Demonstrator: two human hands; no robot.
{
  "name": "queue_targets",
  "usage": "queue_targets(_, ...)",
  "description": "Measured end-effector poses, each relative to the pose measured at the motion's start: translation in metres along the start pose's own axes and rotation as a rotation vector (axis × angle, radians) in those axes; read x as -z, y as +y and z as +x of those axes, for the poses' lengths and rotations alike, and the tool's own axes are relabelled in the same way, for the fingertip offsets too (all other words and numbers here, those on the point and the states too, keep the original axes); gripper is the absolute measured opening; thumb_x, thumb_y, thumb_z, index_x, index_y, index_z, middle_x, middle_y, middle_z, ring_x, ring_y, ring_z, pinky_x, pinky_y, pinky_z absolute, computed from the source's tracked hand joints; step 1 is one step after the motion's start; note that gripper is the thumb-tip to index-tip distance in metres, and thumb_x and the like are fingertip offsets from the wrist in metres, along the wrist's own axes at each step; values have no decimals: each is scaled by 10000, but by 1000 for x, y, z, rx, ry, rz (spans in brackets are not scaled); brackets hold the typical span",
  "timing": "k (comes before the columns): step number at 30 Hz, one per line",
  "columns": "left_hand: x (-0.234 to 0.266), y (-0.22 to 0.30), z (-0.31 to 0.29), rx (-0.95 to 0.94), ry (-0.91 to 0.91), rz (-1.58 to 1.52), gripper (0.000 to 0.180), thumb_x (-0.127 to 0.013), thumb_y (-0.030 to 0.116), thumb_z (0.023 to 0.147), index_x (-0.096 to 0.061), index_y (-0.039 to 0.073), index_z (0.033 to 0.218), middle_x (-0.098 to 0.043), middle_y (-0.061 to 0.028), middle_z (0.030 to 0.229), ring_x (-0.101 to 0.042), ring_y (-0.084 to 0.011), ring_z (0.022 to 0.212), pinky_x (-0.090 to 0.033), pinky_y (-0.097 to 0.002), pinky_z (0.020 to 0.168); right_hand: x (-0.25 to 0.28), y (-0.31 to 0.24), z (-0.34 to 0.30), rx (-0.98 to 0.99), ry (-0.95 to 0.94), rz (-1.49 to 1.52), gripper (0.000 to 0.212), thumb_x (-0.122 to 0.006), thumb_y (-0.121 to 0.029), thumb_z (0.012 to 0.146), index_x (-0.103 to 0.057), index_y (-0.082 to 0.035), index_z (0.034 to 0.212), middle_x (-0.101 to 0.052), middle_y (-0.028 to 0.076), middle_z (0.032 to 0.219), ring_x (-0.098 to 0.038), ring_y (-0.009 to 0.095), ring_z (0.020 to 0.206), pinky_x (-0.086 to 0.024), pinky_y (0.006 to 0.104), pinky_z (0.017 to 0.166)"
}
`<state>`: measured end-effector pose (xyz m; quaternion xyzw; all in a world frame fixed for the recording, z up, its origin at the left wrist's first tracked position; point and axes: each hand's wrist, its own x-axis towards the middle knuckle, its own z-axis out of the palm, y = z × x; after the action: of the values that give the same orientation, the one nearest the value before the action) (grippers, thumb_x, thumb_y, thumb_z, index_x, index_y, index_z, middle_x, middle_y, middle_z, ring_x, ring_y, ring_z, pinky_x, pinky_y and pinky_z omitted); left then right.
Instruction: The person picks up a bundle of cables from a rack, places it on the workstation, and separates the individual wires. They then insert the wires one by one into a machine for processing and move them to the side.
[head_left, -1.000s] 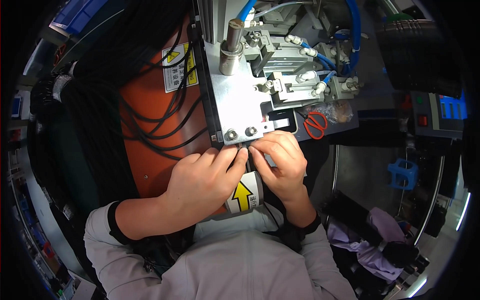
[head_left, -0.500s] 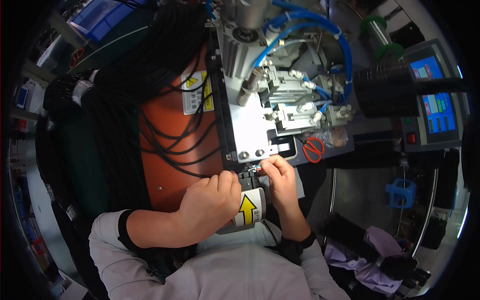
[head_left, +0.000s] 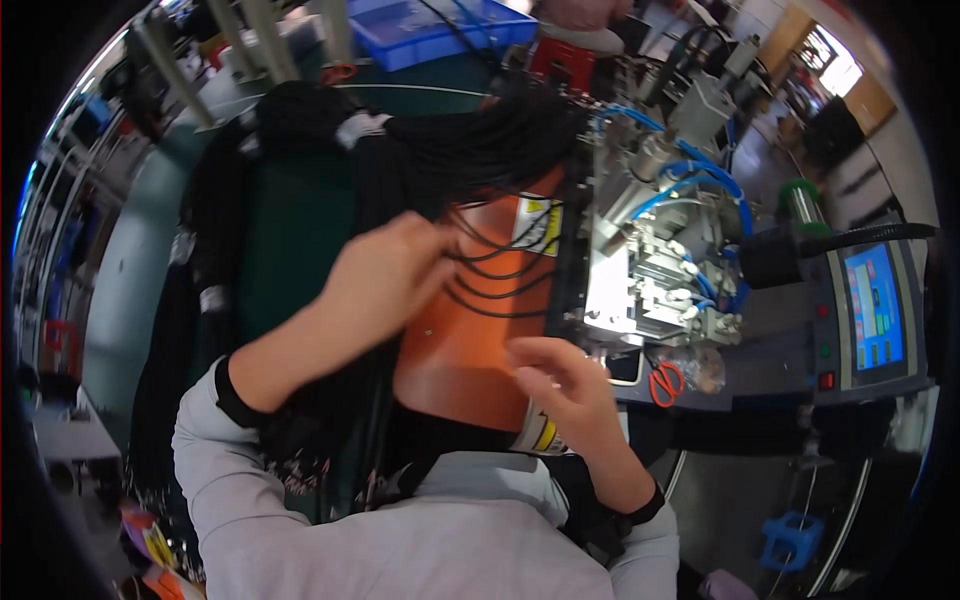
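Note:
My left hand (head_left: 390,272) is raised over the left part of the orange plate (head_left: 460,375), beside several thin black cables (head_left: 500,268). Its fingers are bent and blurred by motion, so whether a cable is between them cannot be told. My right hand (head_left: 575,400) hovers at the near edge of the machine (head_left: 610,290), thumb and fingers apart, nothing visible in them. The cables run across the plate to the black strip along the machine's left side. Below my right hand, a white label with a yellow mark (head_left: 545,438) is partly covered.
Thick bundles of black cable (head_left: 470,145) lie behind and left of the plate. Red-handled scissors (head_left: 665,383) lie right of the machine, near a control screen (head_left: 873,305). A blue bin (head_left: 440,40) stands at the back, with a person seated on a red stool (head_left: 562,65).
My left hand has left the machine's near edge and moved left and away from me over the cables. My right hand has drawn back, its pinch opened. The view has shifted left.

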<state>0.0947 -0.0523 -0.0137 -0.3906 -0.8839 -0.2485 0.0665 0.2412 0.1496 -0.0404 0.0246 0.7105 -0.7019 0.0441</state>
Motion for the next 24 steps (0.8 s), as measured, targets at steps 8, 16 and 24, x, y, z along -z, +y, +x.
queue_targets(8,-9,-134,-30,604,185,-477,541,-623,307,924,-495,-66,1294,-600,-158,1217,-554,-212,1131,-471,-326,913,-91,56,126,13,-132,-93,431,-604,-158,906,-482,83,1242,-609,109,1129,-589,160,994,-450,285,874)
queue_targets(16,-42,-127,33,764,139,-1043,472,-752,275,806,-613,-85,1078,-678,-170,952,-672,-250,804,-545,-369,684,-112,61,195,-44,112,-46,371,-598,-238,911,-568,68,1119,-647,110,1036,-607,174,904,-467,325,797)
queue_targets(24,-41,-130,77,881,227,-1272,364,-762,181,794,-634,-52,1042,-687,-130,927,-673,-230,753,-555,-363,674,-82,51,214,-220,65,674,370,-667,-190,887,-572,67,1135,-663,128,1064,-650,229,923,-513,366,822)
